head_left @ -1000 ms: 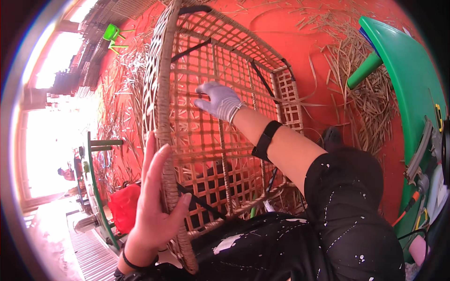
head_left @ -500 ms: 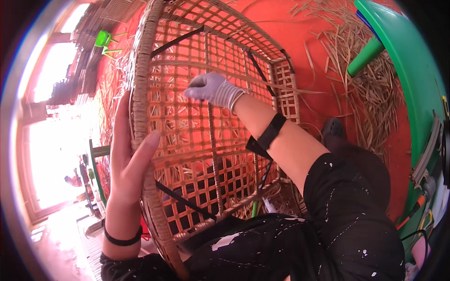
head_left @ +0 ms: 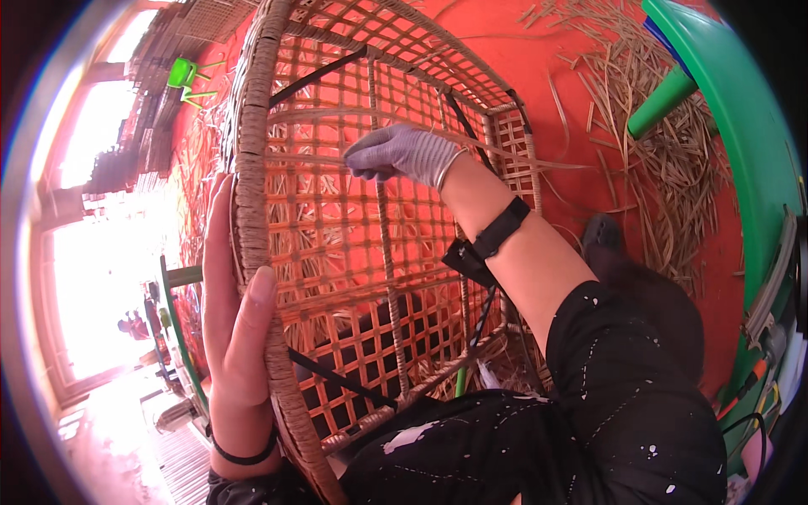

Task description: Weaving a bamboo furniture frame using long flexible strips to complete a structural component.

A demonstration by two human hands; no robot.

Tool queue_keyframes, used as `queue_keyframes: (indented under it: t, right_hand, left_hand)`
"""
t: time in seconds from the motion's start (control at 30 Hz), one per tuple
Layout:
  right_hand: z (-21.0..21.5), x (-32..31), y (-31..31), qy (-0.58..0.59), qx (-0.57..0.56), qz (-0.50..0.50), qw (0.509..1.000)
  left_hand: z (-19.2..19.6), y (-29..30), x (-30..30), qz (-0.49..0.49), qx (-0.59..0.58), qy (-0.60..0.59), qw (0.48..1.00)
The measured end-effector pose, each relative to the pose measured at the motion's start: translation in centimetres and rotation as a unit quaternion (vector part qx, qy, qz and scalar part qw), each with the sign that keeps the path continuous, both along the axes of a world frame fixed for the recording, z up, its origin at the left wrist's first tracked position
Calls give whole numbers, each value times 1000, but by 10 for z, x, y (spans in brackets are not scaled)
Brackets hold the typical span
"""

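A large rectangular woven basket [head_left: 250,181] with an open lattice stands tilted on its side in front of me. My bare left hand [head_left: 239,332] grips its thick wrapped rim, the thumb on the near face and the fingers along the outer side. Inside the basket, my right hand [head_left: 406,156], in a grey-white glove, pinches a flat tan weaving strip [head_left: 305,158] that stretches left toward the rim. Further long strips cross the lattice behind this hand and stick out past the basket's right side. Black straps [head_left: 324,74] run diagonally across the inner corners.
Loose strips [head_left: 673,168] lie heaped on the red floor [head_left: 564,50] at the right. A green table [head_left: 732,126] on its side borders that edge, with tools near it. A small green chair [head_left: 181,74] stands far left. My dark-clad leg is below the basket.
My right hand has shifted slightly right, and a strip now runs taut between it and the rim. My left hand has slid slightly down along the rim.
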State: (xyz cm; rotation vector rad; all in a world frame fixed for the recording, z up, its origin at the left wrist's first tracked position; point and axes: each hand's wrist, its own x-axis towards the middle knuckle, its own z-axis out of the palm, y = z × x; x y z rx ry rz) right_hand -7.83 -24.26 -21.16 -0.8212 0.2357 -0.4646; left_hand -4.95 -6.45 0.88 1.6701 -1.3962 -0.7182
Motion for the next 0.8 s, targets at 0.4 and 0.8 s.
queue_keyframes:
  t: [0.4,0.8]
  right_hand:
    - [-106,-27,-37,447,-96,-83,886]
    - [-33,24,1,223,134,-144,955]
  left_hand:
    - [-4,3,26,-28,25,-84,996]
    - [-5,1,23,-29,12,-44,999]
